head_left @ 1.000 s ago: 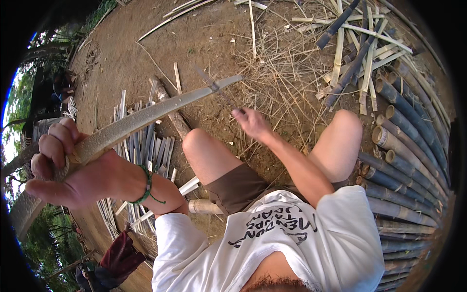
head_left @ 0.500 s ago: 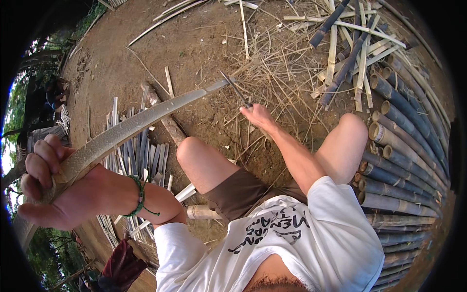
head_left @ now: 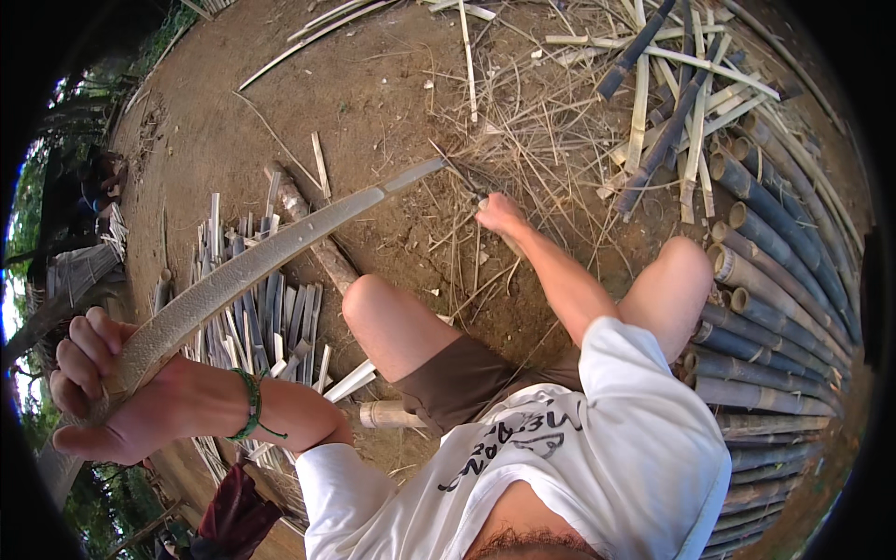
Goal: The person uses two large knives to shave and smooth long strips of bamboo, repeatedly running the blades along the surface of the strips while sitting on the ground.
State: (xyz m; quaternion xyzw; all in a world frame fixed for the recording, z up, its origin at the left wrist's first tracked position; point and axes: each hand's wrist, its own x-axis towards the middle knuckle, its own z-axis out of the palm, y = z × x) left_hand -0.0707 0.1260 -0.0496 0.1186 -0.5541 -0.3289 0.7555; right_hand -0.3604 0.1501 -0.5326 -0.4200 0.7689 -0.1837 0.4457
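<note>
A long split bamboo strip (head_left: 271, 263), pale and curved in the picture, runs from the lower left up to the middle. My left hand (head_left: 121, 392) is closed round its near part, with a green cord bracelet on the wrist. My right hand (head_left: 500, 215) grips the handle of a thin-bladed knife (head_left: 457, 170). The blade slants up and left, and it meets or crosses the strip's far end; whether it has entered the bamboo I cannot tell. The knife handle is mostly hidden by my right fingers.
Split bamboo strips (head_left: 250, 313) are piled left of my knees. A thin log (head_left: 313, 224) lies on the dirt beside them. Thick bamboo poles (head_left: 775, 317) line the right side. More dark and pale pieces (head_left: 686, 112) lie crossed at the far right, near scattered shavings (head_left: 532, 140).
My left hand has sunk slightly with the strip's near part. My right hand has shifted a little to the right; the knife remains at the strip's far end.
</note>
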